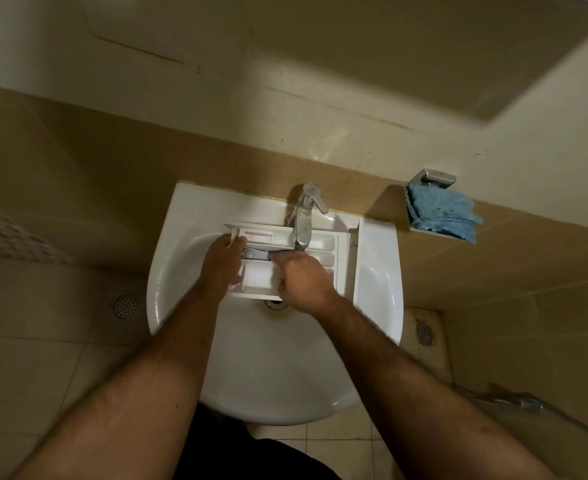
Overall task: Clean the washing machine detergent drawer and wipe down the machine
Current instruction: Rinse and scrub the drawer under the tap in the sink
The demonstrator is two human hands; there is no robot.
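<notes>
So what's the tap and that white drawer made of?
The tap looks like shiny chromed metal: silvery, with bright glints. The drawer looks like white moulded plastic, thin-walled with little compartments, smooth and slightly glossy.

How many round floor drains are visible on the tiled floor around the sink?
2. One floor drain lies left of the sink, near its front corner. The other floor drain lies right of it, close to the wall. More may be hidden under the sink or arms.

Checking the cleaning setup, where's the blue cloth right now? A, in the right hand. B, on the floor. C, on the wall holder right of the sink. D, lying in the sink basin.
C: the blue cloth sits on the wall holder right of the sink, in neither hand.
</notes>
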